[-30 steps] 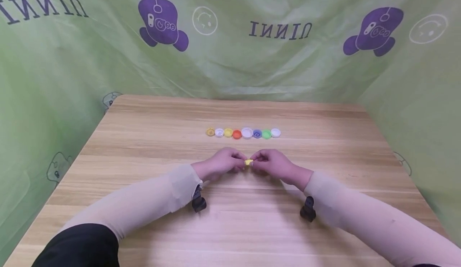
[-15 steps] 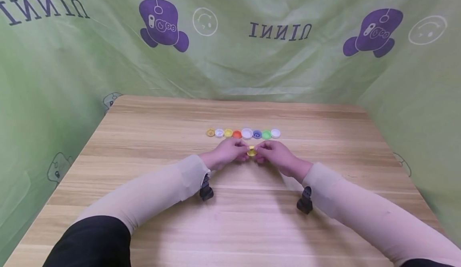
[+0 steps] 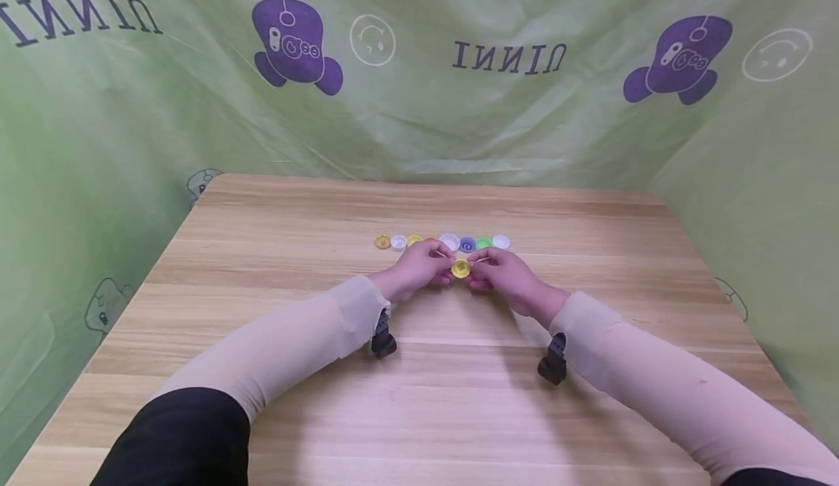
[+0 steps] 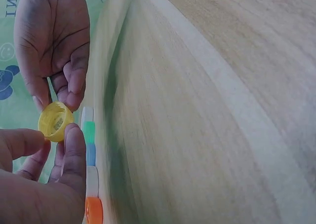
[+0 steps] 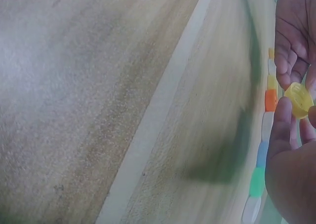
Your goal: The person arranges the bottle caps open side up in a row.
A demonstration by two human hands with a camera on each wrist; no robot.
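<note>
A yellow bottle cap (image 3: 461,268) is held up between both hands, its hollow inside turned toward the head camera. My left hand (image 3: 419,267) pinches its left side with thumb and fingers. On the opposite side, my right hand (image 3: 507,276) has its thumb and fingertips at the cap's rim. The left wrist view shows the yellow cap (image 4: 56,122) from its open side, with fingers of both hands around it. Just beyond the hands, a row of bottle caps lies on the table; the orange cap (image 3: 430,240) is partly hidden by the left hand.
In the row are a green cap (image 3: 483,243), a blue cap (image 3: 467,245), a large white cap (image 3: 449,242), a dark-yellow cap (image 3: 383,242) and several others, side by side. The wooden table (image 3: 328,209) ends at a green printed curtain (image 3: 419,122).
Both hands have moved forward toward the row, carrying the yellow cap. The cap has tilted from edge-on so that its hollow side shows to the head camera.
</note>
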